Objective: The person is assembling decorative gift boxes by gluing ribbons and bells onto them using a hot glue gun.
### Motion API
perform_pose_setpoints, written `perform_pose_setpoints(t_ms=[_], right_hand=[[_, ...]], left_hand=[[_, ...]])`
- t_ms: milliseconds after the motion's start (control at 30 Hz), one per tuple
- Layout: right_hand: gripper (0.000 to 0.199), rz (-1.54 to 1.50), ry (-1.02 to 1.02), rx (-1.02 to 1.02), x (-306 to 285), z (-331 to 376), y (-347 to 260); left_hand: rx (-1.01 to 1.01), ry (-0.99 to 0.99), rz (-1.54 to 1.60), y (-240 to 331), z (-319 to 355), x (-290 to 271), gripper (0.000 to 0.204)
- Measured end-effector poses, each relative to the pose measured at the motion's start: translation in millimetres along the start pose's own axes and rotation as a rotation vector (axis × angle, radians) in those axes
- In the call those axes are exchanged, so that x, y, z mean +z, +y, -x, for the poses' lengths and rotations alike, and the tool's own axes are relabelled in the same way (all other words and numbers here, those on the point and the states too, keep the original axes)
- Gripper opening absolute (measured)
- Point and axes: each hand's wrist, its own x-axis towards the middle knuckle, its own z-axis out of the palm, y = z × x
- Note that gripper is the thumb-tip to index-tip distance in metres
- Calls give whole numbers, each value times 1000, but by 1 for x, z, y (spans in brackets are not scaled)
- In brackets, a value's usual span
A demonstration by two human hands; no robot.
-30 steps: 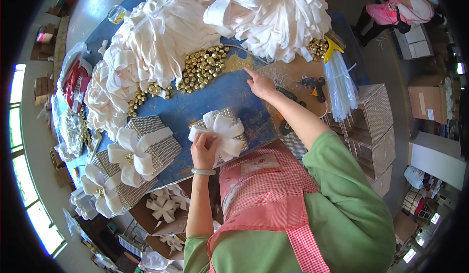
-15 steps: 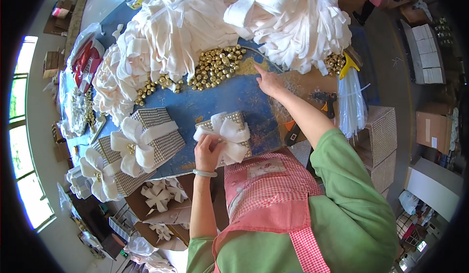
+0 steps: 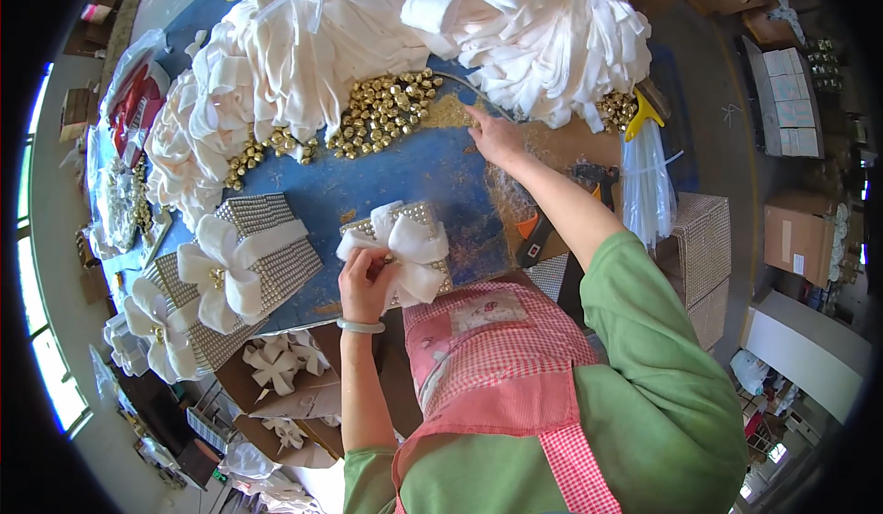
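My left hand (image 3: 366, 279) pinches the middle of a white ribbon bow (image 3: 405, 247) lying on a small studded box (image 3: 432, 220) at the near edge of the blue table (image 3: 432, 169). My right hand (image 3: 495, 135) is stretched far across the table. Its fingertips touch down beside the pile of gold bells (image 3: 382, 114), at the edge of a heap of white ribbon bows (image 3: 543, 31). Whether it holds a bell cannot be made out.
More white bows (image 3: 276, 54) are heaped along the far and left side. Finished studded boxes with bows (image 3: 241, 257) lie at the left. A glue gun (image 3: 552, 224), clear bags (image 3: 644, 178) and stacked studded boxes (image 3: 699, 238) stand to the right. Cardboard cartons with bows (image 3: 280, 367) sit below the table.
My right hand has reached a little farther toward the bells and bow heap. My left hand stays on the bow on the box.
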Motion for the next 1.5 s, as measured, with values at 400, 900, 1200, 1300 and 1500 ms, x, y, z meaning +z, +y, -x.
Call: perform_pose_setpoints(t_ms=[400, 900, 1200, 1300, 1500], right_hand=[[14, -59, 214, -103, 0, -71, 22], [9, 270, 56, -463, -1, -103, 14], [11, 403, 58, -599, 7, -112, 16], [11, 333, 19, -510, 3, -109, 15], [13, 34, 127, -372, -11, -94, 25]], left_hand=[[-99, -17, 9, 12, 1, -2, 26], [-139, -1, 16, 11, 2, -1, 27], [-137, 5, 27, 11, 2, -1, 28], [-139, 9, 36, 11, 2, -1, 27], [-132, 16, 42, 9, 2, -1, 27]])
